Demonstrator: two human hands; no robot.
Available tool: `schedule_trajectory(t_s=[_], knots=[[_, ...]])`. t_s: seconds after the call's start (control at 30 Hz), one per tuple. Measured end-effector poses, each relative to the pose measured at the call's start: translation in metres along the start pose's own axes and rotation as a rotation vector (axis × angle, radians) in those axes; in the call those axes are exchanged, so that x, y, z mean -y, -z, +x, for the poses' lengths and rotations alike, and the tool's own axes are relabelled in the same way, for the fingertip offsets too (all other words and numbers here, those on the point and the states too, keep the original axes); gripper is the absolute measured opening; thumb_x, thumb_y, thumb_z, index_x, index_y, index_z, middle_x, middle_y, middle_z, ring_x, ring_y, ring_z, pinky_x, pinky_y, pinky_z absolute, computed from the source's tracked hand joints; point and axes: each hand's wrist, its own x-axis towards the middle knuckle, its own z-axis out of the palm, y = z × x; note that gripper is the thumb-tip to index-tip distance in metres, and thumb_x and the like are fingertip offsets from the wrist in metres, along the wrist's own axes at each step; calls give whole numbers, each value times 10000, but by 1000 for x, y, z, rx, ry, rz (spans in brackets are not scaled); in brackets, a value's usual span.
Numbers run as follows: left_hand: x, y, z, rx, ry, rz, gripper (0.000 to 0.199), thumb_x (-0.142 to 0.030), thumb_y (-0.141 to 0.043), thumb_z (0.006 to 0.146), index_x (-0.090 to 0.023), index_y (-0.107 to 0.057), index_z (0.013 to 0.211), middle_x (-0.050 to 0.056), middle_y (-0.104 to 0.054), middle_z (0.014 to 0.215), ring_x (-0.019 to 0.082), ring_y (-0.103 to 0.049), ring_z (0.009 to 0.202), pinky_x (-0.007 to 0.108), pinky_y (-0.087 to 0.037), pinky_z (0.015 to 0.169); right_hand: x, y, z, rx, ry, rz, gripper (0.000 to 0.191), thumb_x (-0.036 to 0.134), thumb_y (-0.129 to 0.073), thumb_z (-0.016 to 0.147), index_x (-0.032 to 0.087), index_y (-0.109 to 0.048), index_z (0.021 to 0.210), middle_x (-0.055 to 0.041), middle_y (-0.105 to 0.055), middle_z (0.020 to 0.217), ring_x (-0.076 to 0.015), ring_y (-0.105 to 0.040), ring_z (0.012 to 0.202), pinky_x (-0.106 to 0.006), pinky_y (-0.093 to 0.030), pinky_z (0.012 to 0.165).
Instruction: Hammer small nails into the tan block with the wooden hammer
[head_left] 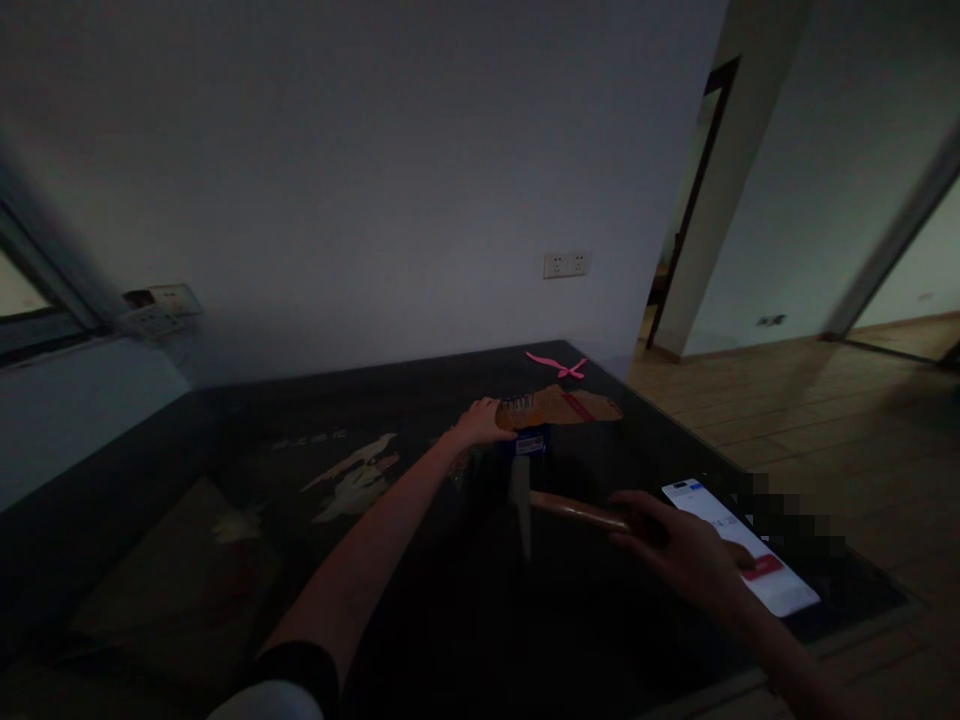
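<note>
My left hand point(480, 424) reaches forward and is closed on the left end of a flat brown piece point(562, 407) that looks like cardboard with a red stripe. A row of thin dark marks or prongs shows at that end; I cannot tell which. Just below the brown piece is a small blue box point(531, 443) with a pale label. My right hand point(675, 540) grips the wooden handle of a hammer point(574, 508). Its metal head is nearer to me than the blue box and apart from it.
A phone point(750, 555) with a lit screen lies on the dark table point(465, 620), beside my right hand. At the far edge lies a pink ribbon point(559, 367). Behind stands a wall with sockets point(566, 265). A wooden floor point(810, 410) extends to the right.
</note>
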Motion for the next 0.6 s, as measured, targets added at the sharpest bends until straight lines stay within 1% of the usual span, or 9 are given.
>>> schedule_trajectory(t_s=[0.07, 0.13, 0.3, 0.43, 0.6], knots=[[-1, 1, 5, 18, 2, 9, 767, -605, -669, 627, -176, -496, 1238, 133, -512, 1290, 337, -472, 1206, 410, -429, 964, -3, -7, 17, 65, 69, -82, 258, 373, -601, 802, 257, -639, 1029, -45, -737, 928, -238, -688, 791, -325, -507, 668], [-2, 1, 9, 32, 5, 14, 788, -619, -666, 622, -178, -481, 1249, 137, -499, 1305, 343, -453, 1225, 423, -420, 971, -5, -14, 35, 123, 116, -139, 205, 380, -589, 817, 263, -637, 978, -32, -735, 914, -228, -686, 774, -308, -489, 642], [-2, -2, 17, 49, 12, 10, 854, -644, -651, 620, -166, -434, 1292, 153, -463, 1341, 345, -440, 1234, 442, -410, 974, -11, -32, 74, 180, 172, -176, 195, 370, -623, 800, 282, -644, 973, -24, -737, 917, -231, -680, 803, -300, -466, 660], [0, -4, 21, 54, 11, 3, 906, -668, -651, 603, -157, -417, 1312, 159, -457, 1346, 352, -423, 1245, 451, -400, 981, -13, -49, 92, 233, 218, -184, 208, 357, -625, 805, 281, -647, 998, -22, -734, 955, -235, -680, 842, -299, -468, 686], [1, -6, 26, 67, 12, -14, 941, -692, -660, 576, -147, -429, 1308, 174, -456, 1352, 369, -405, 1261, 458, -377, 997, -16, -64, 105, 304, 256, -210, 238, 365, -626, 829, 263, -644, 1044, -38, -717, 1007, -228, -665, 882, -325, -481, 743]])
